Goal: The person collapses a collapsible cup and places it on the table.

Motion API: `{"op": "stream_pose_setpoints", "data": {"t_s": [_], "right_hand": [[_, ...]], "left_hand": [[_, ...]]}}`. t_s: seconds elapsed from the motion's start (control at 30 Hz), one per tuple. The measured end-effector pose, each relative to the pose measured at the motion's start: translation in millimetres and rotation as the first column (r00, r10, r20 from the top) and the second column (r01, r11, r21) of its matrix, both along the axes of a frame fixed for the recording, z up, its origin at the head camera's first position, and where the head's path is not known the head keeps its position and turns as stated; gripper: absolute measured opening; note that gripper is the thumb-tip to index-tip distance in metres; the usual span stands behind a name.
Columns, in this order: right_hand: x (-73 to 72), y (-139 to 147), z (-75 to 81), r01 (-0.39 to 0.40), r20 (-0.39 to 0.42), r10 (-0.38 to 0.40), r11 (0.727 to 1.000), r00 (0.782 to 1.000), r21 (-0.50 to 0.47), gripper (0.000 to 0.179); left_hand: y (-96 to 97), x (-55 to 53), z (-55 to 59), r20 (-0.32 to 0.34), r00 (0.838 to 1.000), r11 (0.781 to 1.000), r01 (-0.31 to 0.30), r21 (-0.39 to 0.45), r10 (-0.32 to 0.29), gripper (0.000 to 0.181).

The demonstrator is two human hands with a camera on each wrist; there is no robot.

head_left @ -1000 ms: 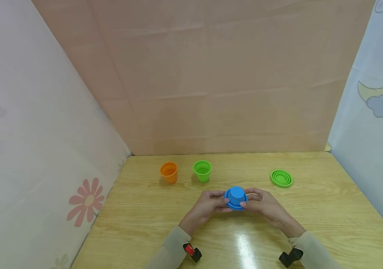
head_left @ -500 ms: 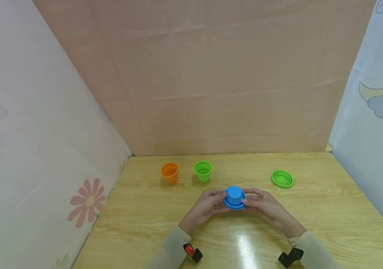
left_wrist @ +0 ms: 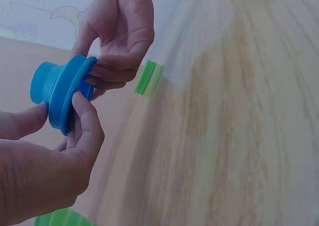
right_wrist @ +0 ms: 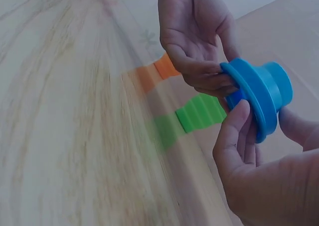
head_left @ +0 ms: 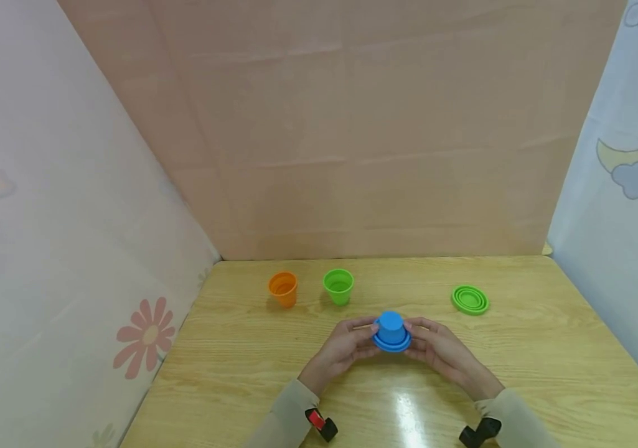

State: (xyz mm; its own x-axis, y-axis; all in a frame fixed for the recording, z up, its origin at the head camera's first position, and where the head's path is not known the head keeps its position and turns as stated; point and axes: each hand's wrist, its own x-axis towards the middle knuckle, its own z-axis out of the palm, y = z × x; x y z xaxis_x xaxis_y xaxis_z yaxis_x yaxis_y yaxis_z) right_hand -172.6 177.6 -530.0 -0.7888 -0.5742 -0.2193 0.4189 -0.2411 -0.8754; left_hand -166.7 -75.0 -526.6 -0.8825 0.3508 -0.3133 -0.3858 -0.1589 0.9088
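Note:
Between my two hands, raised off the table, is a blue collapsible cup (head_left: 391, 328), base upward and partly folded, its narrow base section standing out from the wide rim rings. My left hand (head_left: 343, 346) pinches its left side, thumb on the outer wall and fingers under the rim. From the right, my right hand (head_left: 446, 352) pinches it the same way. Both wrist views show fingertips tucked inside the rim of the blue cup (left_wrist: 62, 94), with the thumbs against its outside. The cup's inside is mostly hidden.
Behind my hands stand an orange cup (head_left: 282, 289) and a green cup (head_left: 338, 287), both extended and upright. A flat, folded green cup (head_left: 470, 300) lies at the back right of the wooden table (head_left: 229, 373). A brown backdrop (head_left: 352, 137) rises behind.
The base section of the blue cup stands out a little more than before. My right thumb has shifted up from the rim toward the base section. The other cups stay put.

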Motion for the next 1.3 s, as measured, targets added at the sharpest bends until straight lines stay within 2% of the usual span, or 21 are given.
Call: {"op": "stream_pose_setpoints", "data": {"t_s": [0.23,0.4,0.5,0.6,0.7,0.77,0.9,1.03,1.17,1.3], "right_hand": [[1.9,-3,0.1,-0.018,0.063,0.019,1.000,0.998,-0.025,0.030],[2.1,-3,0.1,-0.033,0.039,0.034,0.999,0.999,-0.012,0.030],[2.6,-5,0.6,-0.031,-0.014,0.031,0.999,0.999,0.028,0.029],[3.0,-6,1.2,-0.003,-0.071,0.011,0.994,0.997,0.111,0.024],[3.7,-7,2.4,0.040,-0.127,-0.014,0.978,0.992,0.203,0.021],[3.8,-8,3.4,0.059,-0.166,-0.017,0.967,0.986,0.248,0.028],[5.0,-10,5.3,0.083,-0.231,-0.018,0.958,0.973,0.275,0.041],[6.5,-10,7.1,0.114,-0.268,-0.030,0.946,0.963,0.304,0.041],[7.7,-9,7.4,0.144,-0.312,-0.034,0.931,0.949,0.336,0.038],[7.9,-5,6.5,0.148,-0.371,-0.002,0.919,0.929,0.365,0.034]], "left_hand": [[-0.3,1.6,-3.0,0.023,0.998,0.993,0.049,0.108,-0.052,0.043],[-0.9,0.1,-5.5,0.032,0.994,0.985,0.094,0.148,-0.100,0.038],[-1.3,-1.2,-7.1,0.031,0.994,0.988,0.105,0.113,-0.109,0.037],[-0.9,-2.5,-7.5,0.021,0.994,0.993,0.104,0.057,-0.105,0.039],[1.0,-3.7,-6.6,0.008,0.994,0.994,0.105,0.010,-0.105,0.042],[2.4,-4.1,-6.0,0.004,0.995,0.995,0.104,-0.012,-0.103,0.044],[5.0,-4.0,-6.3,0.011,0.995,0.994,0.096,-0.043,-0.095,0.046],[6.7,-4.2,-6.5,0.007,0.995,0.992,0.103,-0.067,-0.103,0.047],[7.7,-5.0,-6.0,0.003,0.990,0.987,0.141,-0.080,-0.141,0.047],[7.2,-6.4,-5.6,0.031,0.981,0.978,0.195,-0.072,-0.194,0.043]]}}
